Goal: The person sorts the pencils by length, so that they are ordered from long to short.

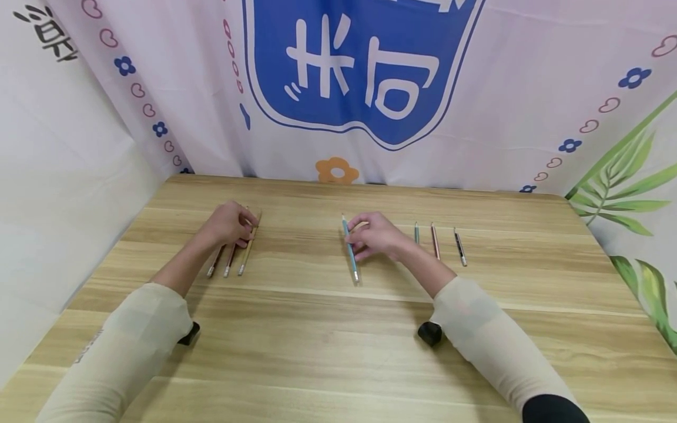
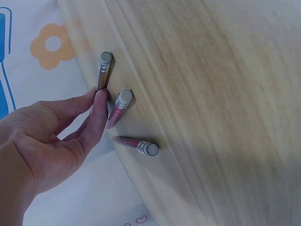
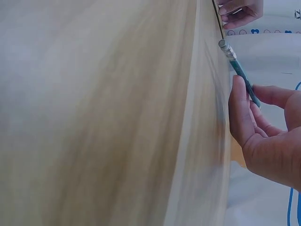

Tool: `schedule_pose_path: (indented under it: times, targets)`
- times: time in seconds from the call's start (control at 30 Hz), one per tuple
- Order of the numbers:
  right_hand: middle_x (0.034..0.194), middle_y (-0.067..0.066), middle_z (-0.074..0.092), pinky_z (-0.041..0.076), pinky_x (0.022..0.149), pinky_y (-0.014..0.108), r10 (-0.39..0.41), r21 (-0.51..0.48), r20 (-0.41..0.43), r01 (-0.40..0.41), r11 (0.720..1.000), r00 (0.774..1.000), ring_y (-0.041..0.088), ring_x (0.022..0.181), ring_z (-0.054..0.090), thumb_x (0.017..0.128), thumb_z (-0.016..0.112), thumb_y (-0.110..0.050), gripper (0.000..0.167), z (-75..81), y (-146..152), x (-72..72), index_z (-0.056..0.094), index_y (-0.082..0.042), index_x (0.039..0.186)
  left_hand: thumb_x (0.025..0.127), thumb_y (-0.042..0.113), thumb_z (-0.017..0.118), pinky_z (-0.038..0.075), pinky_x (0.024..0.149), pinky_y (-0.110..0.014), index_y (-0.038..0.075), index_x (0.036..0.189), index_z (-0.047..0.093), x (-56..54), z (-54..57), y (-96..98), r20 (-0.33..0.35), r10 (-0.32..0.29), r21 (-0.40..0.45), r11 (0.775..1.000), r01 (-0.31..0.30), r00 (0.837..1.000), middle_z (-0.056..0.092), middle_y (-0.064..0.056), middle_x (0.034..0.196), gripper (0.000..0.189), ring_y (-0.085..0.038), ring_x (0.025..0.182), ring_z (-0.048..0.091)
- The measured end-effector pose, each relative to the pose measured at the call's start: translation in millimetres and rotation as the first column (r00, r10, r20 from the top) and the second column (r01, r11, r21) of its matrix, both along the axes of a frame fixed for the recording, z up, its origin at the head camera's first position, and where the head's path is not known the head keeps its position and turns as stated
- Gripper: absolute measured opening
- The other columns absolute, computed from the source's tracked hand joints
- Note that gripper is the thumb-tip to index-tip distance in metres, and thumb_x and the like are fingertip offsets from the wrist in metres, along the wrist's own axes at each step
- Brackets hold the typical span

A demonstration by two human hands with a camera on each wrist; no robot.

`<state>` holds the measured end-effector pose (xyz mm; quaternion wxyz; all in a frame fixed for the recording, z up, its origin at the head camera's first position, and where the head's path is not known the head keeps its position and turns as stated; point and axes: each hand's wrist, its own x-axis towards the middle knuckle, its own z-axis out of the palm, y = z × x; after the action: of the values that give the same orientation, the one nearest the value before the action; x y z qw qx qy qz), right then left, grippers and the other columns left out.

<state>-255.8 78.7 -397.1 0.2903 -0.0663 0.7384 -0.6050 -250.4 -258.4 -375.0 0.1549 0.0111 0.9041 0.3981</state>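
Note:
With thumb and fingers my left hand (image 1: 233,225) pinches a yellow pencil (image 1: 245,258), the rightmost of a row of three on the left of the table. Two dark red pencils lie beside it: one in the middle (image 2: 117,113), the other at the outer left (image 2: 134,142). All three eraser ends face me. Near the table's centre my right hand (image 1: 372,236) pinches a light blue pencil (image 1: 350,249) along its shaft, its eraser end toward me. In the right wrist view this blue pencil (image 3: 242,73) tilts between thumb and fingers, close over the wood.
Right of my right hand lie a green pencil (image 1: 416,233), a red pencil (image 1: 435,239) and a dark patterned pencil (image 1: 460,247). The wooden table (image 1: 317,352) ends at a printed curtain (image 1: 211,117) behind, with a white wall covering (image 1: 63,176) on the left.

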Motion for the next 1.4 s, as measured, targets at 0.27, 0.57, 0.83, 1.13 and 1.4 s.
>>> schedule_pose_path:
  times: [0.27,0.57,0.83,1.13,1.4]
  targets:
    - [0.1,0.024,0.071,0.067,0.068,0.033,-0.003,-0.004,0.002,0.003,1.0,1.0,0.021,0.074,0.067,0.097,0.064,0.007,0.025,-0.1,-7.3,-0.3,0.056,0.004,0.12,0.087,-0.022,0.066,0.066,0.06,-0.031,-0.023,0.116,0.062,-0.8,0.8,-0.6,-0.002,-0.01,-0.001,1.0,0.01,1.0,0.059,-0.016,0.082,0.029,-0.014,0.066,0.067]
    - [0.1,0.024,0.071,0.067,0.067,0.032,0.003,0.004,0.01,-0.003,1.0,1.0,0.021,0.074,0.067,0.097,0.064,0.007,0.024,1.8,-17.7,-0.4,0.057,0.004,0.12,0.088,-0.022,0.066,0.066,0.06,-0.03,-0.023,0.117,0.062,-2.1,0.1,-2.0,0.004,-0.006,-0.002,1.0,0.006,1.0,0.058,-0.017,0.083,0.029,-0.014,0.067,0.067]
    - [0.096,0.021,0.07,0.067,0.067,0.031,0.012,-0.011,0.005,-0.012,1.0,1.0,0.02,0.073,0.067,0.097,0.064,0.007,0.025,1.1,-28.6,-1.5,0.056,0.004,0.12,0.088,-0.021,0.066,0.066,0.061,-0.031,-0.023,0.116,0.063,-1.9,-0.3,-2.1,-0.003,-0.012,-0.006,1.0,0.012,1.0,0.059,-0.017,0.083,0.028,-0.014,0.066,0.067]
    - [0.088,0.015,0.067,0.067,0.066,0.032,0.019,-0.023,0.002,-0.018,1.0,1.0,0.02,0.072,0.067,0.097,0.063,0.008,0.023,1.0,-44.6,-0.9,0.056,0.005,0.119,0.089,-0.022,0.064,0.066,0.062,-0.031,-0.022,0.116,0.063,-1.4,-0.6,-1.7,-0.01,-0.011,-0.006,1.0,0.01,1.0,0.058,-0.016,0.082,0.027,-0.014,0.067,0.067]
    - [0.086,0.014,0.065,0.066,0.063,0.031,0.023,-0.023,0.001,-0.023,0.999,1.0,0.021,0.071,0.066,0.098,0.061,0.007,0.018,0.3,-56.0,-1.3,0.055,0.003,0.115,0.089,-0.021,0.063,0.066,0.061,-0.032,-0.024,0.117,0.061,1.5,3.4,-0.9,-0.013,-0.029,-0.001,1.0,0.029,0.999,0.06,-0.02,0.084,0.028,-0.015,0.068,0.066]
